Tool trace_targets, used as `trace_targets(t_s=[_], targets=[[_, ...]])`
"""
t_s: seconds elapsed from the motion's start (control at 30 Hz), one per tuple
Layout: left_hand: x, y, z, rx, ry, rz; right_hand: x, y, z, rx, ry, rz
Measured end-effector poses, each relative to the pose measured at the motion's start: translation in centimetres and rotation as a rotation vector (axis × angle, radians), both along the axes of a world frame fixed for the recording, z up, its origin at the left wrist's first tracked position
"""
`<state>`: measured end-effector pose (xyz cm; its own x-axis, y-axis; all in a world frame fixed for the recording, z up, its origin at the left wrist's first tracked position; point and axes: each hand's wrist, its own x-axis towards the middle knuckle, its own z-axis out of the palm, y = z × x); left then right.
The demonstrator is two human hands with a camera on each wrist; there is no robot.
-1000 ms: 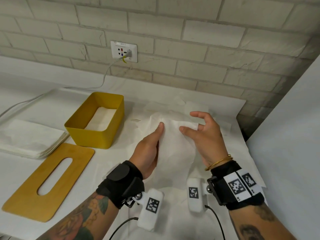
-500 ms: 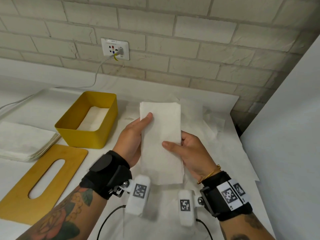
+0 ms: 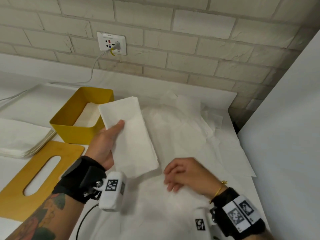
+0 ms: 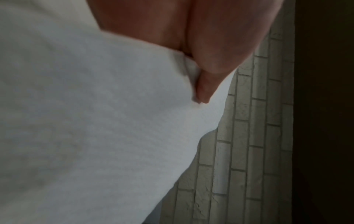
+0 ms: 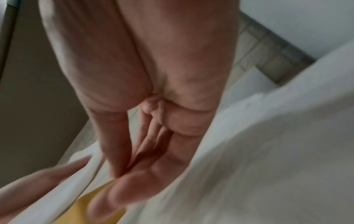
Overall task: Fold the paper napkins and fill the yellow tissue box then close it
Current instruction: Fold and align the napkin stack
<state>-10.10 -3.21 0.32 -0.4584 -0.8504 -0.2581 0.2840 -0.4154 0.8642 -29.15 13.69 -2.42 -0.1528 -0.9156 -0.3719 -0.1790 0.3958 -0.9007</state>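
Note:
My left hand [image 3: 117,129] holds a folded white napkin [image 3: 131,135] just above the table, thumb on top and fingers hidden beneath. The napkin's far corner overlaps the right wall of the open yellow tissue box [image 3: 69,126], which has folded napkins inside. In the left wrist view my thumb [image 4: 203,81] presses the napkin [image 4: 95,121]. My right hand [image 3: 174,177] hovers empty, fingers relaxed, over the spread napkins near the front. The right wrist view shows its loose fingers [image 5: 149,148] and a bit of the yellow box [image 5: 86,209].
The wooden slotted lid [image 3: 69,153] lies flat in front of the box. A stack of unfolded napkins [image 3: 22,137] sits at the left. Loose crumpled napkins [image 3: 181,125] cover the table's right half. A white panel [image 3: 285,135] bounds the right side, and the back is a brick wall.
My right hand let go of the folded napkin and drew back toward me. My left hand carried the napkin left, up to the yellow box.

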Motion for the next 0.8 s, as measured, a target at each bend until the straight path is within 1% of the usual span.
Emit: trace_targets(t_s=[0.1,0.17,0.23,0.33,0.43,0.47,0.53,0.67,0.73,0.8], targets=[[0.8,0.1,-0.5,0.035,-0.024,0.001,-4.1,-0.4,1.5,-0.075,0.155,-0.275],[0.9,0.4,-0.8,0.049,-0.038,-0.003,-6.8,-0.9,1.7,-0.039,0.219,-0.439],[0.9,0.7,-0.9,0.058,-0.049,-0.01,-9.1,-1.4,1.2,0.042,0.271,-0.553],[0.8,1.2,-1.0,0.063,-0.054,-0.03,-10.9,-2.2,0.4,0.169,0.35,-0.626],[0.9,1.4,-1.1,0.065,-0.054,-0.037,-11.0,-2.9,0.0,0.235,0.296,-0.621],[0.9,1.4,-1.1,0.062,-0.056,-0.036,-10.9,-3.1,-0.2,0.22,0.279,-0.633],[0.9,1.4,-1.2,0.054,-0.059,-0.032,-10.8,-3.5,-0.7,0.115,0.253,-0.691],[0.9,1.3,-1.1,0.045,-0.062,-0.024,-10.2,-3.6,-0.5,-0.129,0.458,-0.757],[0.8,1.3,-1.0,0.036,-0.059,-0.027,-10.2,-3.3,0.0,-0.214,0.504,-0.793],[0.6,1.3,-1.0,0.024,-0.058,-0.032,-10.3,-3.0,0.2,-0.237,0.501,-0.795]])
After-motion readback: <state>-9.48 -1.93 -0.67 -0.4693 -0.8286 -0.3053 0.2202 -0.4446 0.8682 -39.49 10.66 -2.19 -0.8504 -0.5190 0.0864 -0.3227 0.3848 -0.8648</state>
